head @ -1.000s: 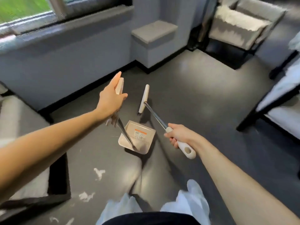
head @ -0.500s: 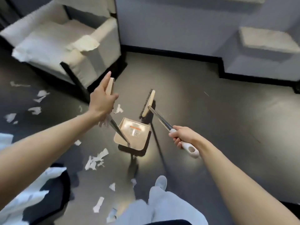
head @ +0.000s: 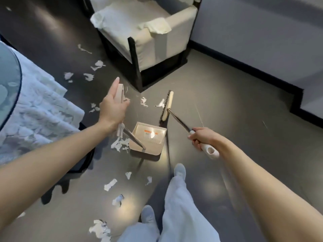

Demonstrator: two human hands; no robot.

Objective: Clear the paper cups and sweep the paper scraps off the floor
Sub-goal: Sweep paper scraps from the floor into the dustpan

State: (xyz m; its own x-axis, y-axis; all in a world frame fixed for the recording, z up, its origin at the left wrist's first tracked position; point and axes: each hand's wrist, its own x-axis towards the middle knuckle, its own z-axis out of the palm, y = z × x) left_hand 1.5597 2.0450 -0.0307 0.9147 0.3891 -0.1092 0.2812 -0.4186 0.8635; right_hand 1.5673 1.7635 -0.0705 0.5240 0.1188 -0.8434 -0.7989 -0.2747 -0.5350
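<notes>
Paper scraps (head: pixel 120 145) lay on floor (head: pixel 227 102) against dustpan (head: pixel 148 137) left side. My left hand (head: pixel 113 105) fingers wrapped its handle; right hand (head: pixel 201 138) fingers curled round brush (head: pixel 167 106) grip.

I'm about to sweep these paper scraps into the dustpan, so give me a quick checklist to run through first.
1. Left hand grips the handle of the dustpan: ok.
2. Right hand grips the handle of the broom: ok.
3. Dustpan flat on the floor: cannot tell; a shadow lies under it.
4. Dustpan has room: ok, no scraps show in it.
5. Paper scrap lies beside the broom's bristles, ready to sweep: ok.
6. Paper cups cleared: cannot tell, none in view.
</notes>
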